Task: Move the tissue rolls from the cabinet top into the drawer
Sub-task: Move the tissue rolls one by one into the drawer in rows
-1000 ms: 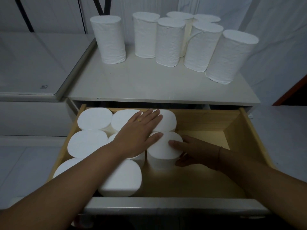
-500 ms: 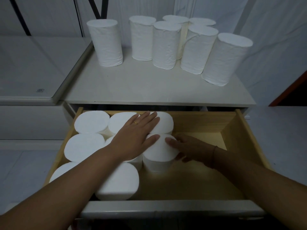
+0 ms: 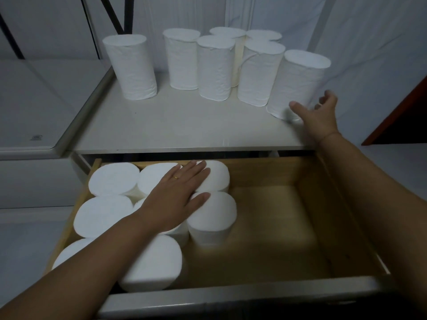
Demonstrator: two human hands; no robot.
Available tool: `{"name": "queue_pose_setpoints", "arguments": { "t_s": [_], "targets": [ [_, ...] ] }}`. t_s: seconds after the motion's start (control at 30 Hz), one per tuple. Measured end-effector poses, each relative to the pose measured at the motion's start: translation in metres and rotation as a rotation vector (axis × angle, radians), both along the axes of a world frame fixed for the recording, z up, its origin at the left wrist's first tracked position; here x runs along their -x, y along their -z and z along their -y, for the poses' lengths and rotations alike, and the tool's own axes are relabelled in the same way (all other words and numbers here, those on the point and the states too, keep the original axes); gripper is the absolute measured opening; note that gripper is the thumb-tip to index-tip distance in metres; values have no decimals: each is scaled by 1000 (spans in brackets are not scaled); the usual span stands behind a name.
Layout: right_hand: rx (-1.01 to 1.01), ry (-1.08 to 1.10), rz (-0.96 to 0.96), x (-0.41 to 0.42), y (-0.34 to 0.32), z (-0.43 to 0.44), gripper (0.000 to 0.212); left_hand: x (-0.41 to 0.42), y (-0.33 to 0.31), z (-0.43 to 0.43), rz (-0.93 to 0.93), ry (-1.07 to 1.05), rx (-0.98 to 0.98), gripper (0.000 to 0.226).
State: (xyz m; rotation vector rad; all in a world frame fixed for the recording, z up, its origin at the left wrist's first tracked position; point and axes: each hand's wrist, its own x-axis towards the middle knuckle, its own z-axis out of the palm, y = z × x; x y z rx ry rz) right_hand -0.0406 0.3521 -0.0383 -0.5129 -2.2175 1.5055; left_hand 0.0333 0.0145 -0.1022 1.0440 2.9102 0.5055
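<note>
- Mid-transfer, by the look of it: reaching for the next roll on the cabinet top.
- Right hand spread wide at the lower part of the nearest roll, thumb against its front, fingers curving round the far side; not yet closed on it, holding nothing.
- Left hand laid flat, palm down, fingers extended, across the tops of the packed rolls in the drawer; pressing or steadying, gripping nothing.
- Seven tissue rolls standing upright on the cabinet top: one apart at the left, the other six clustered toward the right rear, the nearest roll at the right edge of the group.
- Next move, probably: close thumb and fingers round the nearest roll without squashing the soft paper, lift clear of its touching neighbour, carry down over the front edge.
- Drawer pulled open, wooden inside, pale front rail. Left part filled with rolls standing on end, white round tops up, touching one another in rows, about eight, some hidden under the arm.
- Right part of the drawer bare wood; likely landing spot just beside the rightmost packed roll.
</note>
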Motion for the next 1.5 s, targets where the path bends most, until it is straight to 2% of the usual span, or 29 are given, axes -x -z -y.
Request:
{"name": "queue_pose_setpoints", "arguments": {
  "t_s": [0.1, 0.43, 0.77, 1.07, 1.33, 1.5],
  "targets": [
    [38, -90, -22, 10, -3, -3, 89, 0, 0, 0, -2, -3, 2, 58],
    [-35, -176, -34, -2, 4, -1, 66, 0, 1, 0, -2, -4, -3, 62],
    [-83, -290, -71, 9, -37, 4, 75, 0, 0, 0, -2, -7, -3, 63],
    [-108, -483, -28, 29, -57, 11, 109, 0, 0, 0, -6, -5, 5, 63],
    [-284, -464, -38, 35, -66, 23, 86, 0, 1, 1, -5, 2, -8, 62],
    [-323, -473, -67, 3, -62, 27, 85, 1, 1, 1, 1, 1, -6, 63]
  ]
}}
